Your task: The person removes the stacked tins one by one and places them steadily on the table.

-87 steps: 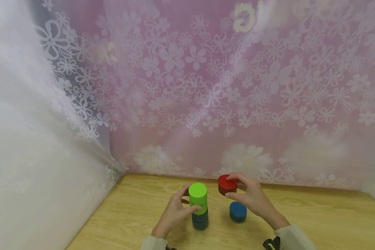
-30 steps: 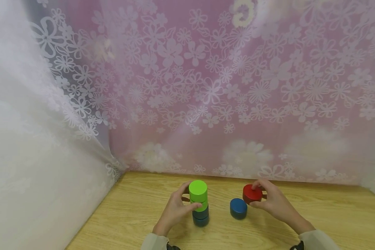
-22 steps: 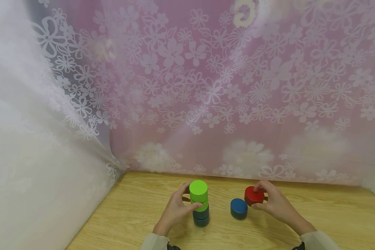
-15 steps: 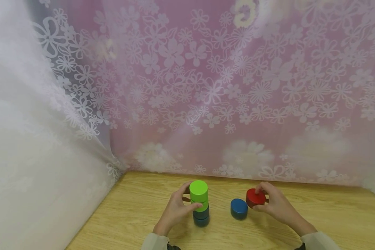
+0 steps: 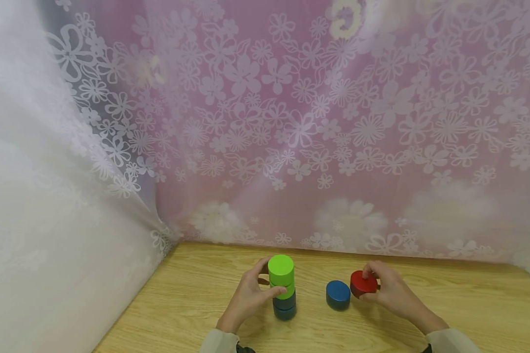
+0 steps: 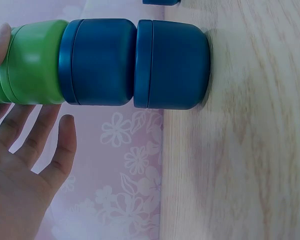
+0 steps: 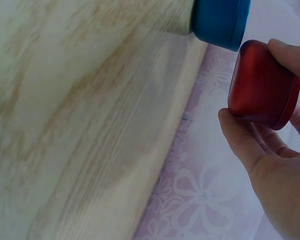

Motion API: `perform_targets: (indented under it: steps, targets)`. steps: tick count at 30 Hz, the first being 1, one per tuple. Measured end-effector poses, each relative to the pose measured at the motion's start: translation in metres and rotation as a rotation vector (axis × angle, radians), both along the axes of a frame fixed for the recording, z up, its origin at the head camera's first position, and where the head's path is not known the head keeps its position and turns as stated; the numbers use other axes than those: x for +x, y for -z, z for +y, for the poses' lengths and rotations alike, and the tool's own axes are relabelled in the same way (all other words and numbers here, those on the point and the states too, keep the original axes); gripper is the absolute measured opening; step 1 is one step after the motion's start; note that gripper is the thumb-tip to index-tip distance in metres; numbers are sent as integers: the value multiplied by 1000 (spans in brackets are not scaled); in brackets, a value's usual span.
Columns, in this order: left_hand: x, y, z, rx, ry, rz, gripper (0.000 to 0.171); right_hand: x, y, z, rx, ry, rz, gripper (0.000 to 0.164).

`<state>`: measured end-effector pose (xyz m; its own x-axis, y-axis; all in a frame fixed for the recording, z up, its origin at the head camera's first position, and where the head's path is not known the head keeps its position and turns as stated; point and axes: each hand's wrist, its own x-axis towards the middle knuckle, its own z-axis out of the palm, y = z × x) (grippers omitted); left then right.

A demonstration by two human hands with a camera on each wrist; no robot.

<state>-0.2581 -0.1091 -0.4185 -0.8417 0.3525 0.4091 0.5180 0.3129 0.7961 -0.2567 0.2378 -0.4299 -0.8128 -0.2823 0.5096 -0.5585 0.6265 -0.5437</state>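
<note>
A stack of round lidded tins stands upright on the table, with green tins above dark blue tins. My left hand holds the green part, its thumb in front and fingers behind. In the left wrist view the lower blue tin rests on the wood. My right hand grips a red tin by its sides, an index finger near the lid. The right wrist view shows that red tin held off the table. Just left of it a single blue tin stands apart from the stack.
The wooden table runs back to a pink flowered curtain close behind the tins. A pale cloth hangs along the left side.
My right hand has carried the red tin from beside the stack to the right, past the single blue tin, and then lower. The left hand has stayed on the stack.
</note>
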Motion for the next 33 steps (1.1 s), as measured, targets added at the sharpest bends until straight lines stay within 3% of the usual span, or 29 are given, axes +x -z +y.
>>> perform_targets:
  steps: [7, 15, 22, 33]
  targets:
    - [0, 0, 0, -4, -4, 1, 67, -3, 8, 4, 20, -12, 31, 57]
    - [1, -1, 0, -2, -3, -5, 67, -2, 9, 5, 44, -1, -90, 54]
    - [0, -1, 0, -3, -1, -1, 67, -1, 11, 5, 55, -17, -140, 53]
    - [0, 1, 0, 1, 2, 0, 67, -2, 15, 7, 24, -88, -270, 51]
